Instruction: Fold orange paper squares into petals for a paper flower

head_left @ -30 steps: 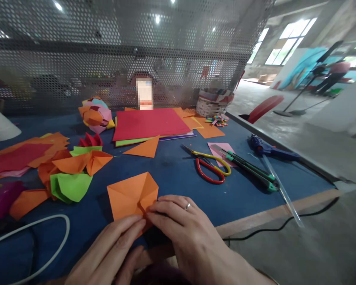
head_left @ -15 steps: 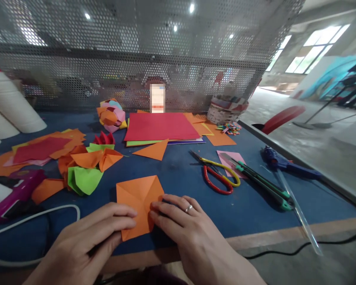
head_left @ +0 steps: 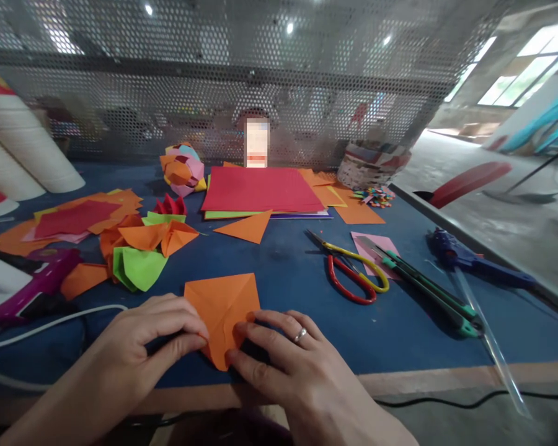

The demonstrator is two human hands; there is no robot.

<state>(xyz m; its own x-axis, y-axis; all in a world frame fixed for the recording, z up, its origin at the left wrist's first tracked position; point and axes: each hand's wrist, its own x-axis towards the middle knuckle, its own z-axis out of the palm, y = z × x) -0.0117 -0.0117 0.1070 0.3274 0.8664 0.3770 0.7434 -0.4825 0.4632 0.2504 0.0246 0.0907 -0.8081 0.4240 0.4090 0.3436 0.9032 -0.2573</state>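
Note:
An orange paper square [head_left: 227,297] with crease lines lies near the table's front edge, its lower left side lifted and bent inward. My left hand [head_left: 160,337] pinches that side between thumb and fingers. On the right side of the paper, the fingertips of my right hand [head_left: 283,347] press it against the table, spread a little; a ring is on one finger. Folded orange and green paper shapes [head_left: 144,238] sit beyond my left hand. To the right rest scissors [head_left: 353,269] with red and yellow handles.
Red paper sheets [head_left: 263,189] lie stacked at the back, beside a paper ball [head_left: 182,170]. A green cutter [head_left: 430,291] and a blue glue gun [head_left: 478,260] lie right. A purple tool [head_left: 41,282] and white cable [head_left: 74,316] are left. A basket [head_left: 372,164] stands behind.
My left hand has closed on the paper's lower left side and bent it inward. My right hand stays on the paper. The view has shifted slightly, moving the scene right.

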